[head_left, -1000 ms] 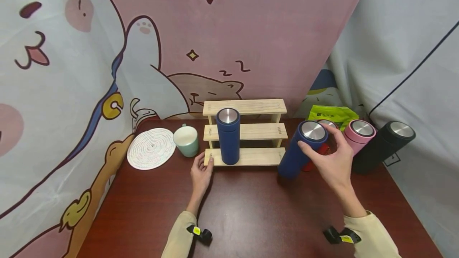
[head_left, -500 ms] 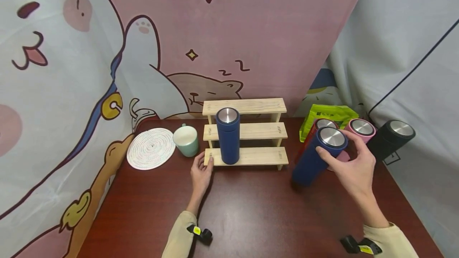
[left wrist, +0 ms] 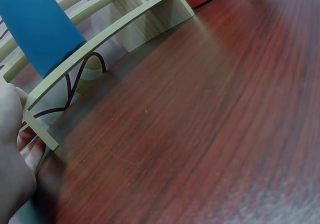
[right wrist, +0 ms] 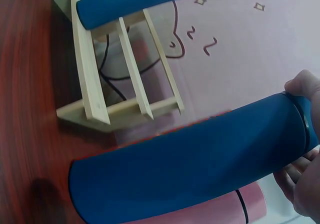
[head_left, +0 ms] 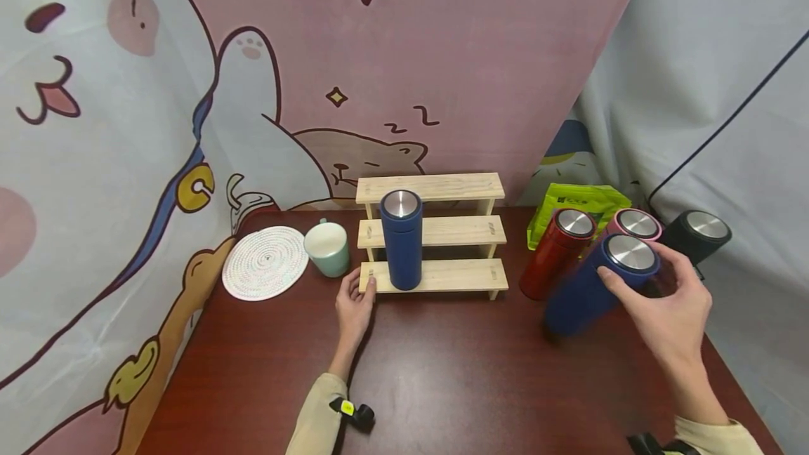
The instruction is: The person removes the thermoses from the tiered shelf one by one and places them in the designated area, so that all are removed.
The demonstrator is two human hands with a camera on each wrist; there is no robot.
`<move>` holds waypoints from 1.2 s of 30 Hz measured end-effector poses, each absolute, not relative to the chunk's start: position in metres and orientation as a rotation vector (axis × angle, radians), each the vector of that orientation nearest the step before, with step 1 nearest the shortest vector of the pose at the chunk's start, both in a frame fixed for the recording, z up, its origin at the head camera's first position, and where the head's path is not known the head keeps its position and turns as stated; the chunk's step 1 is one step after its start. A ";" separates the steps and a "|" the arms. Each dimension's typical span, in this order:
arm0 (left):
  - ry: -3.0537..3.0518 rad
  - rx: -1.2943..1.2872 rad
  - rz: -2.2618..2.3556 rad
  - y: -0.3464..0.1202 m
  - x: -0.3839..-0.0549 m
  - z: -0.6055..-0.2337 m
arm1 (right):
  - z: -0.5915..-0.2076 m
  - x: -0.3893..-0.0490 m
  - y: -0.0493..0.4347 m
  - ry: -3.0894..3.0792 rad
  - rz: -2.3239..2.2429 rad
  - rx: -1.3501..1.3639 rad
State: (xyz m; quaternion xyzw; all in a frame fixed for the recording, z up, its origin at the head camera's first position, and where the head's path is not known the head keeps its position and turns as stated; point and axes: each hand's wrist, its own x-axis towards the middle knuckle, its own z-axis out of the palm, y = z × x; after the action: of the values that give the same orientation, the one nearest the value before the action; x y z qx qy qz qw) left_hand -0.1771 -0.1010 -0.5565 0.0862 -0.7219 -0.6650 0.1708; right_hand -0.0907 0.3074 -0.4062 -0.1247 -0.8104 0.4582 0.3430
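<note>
**Blue bottle in right hand, bottle cluster crowding it, rack held on the left**

Right hand (head_left: 673, 307): thumb and fingers clamp the held blue bottle (head_left: 584, 297) at its top, around the steel-faced cap. Bottle is on the right side of the table (head_left: 430, 371); base looks off the surface, shadow set apart from it in the right wrist view.

Left hand (head_left: 354, 304): pinches the left end of the wooden rack (head_left: 461, 274), thumb on top of the lowest step, fingers showing below it in the left wrist view.

Close in: red bottle (head_left: 556, 258) stands just beside the held one, on the rack side and a bit further back. Contact between them: can't tell. Pink bottle (head_left: 637, 223) is behind, mostly masked by the held one in the head view. Black bottle (head_left: 685, 237) is right of pink, lower part hidden behind the right hand.

Second blue bottle (head_left: 404, 251) stands upright on the rack's lowest step, nearer the left end; it covers part of the upper steps.

Further out: green bag (head_left: 588, 195) behind red and pink. Mint mug (head_left: 329, 258) near the left hand, round woven mat (head_left: 265, 262) left of that. Printed cartoon cloth (head_left: 505, 55) backs the lot.
</note>
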 end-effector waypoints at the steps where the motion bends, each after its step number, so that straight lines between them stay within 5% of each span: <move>1: -2.049 0.247 -1.890 -0.101 -0.177 -0.557 | -0.406 -0.090 0.311 -2.103 1.188 -0.342; 36: -2.049 0.248 -1.916 -0.102 -0.176 -0.556 | -0.423 -0.086 0.393 -1.946 1.142 -0.723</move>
State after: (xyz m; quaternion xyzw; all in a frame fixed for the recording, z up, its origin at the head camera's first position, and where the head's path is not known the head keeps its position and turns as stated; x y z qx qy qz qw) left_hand -0.1763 -0.1016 -0.5556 0.0869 -0.7180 -0.6713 0.1620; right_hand -0.0859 0.3935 -0.4233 -0.2826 -0.7608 0.4466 0.3766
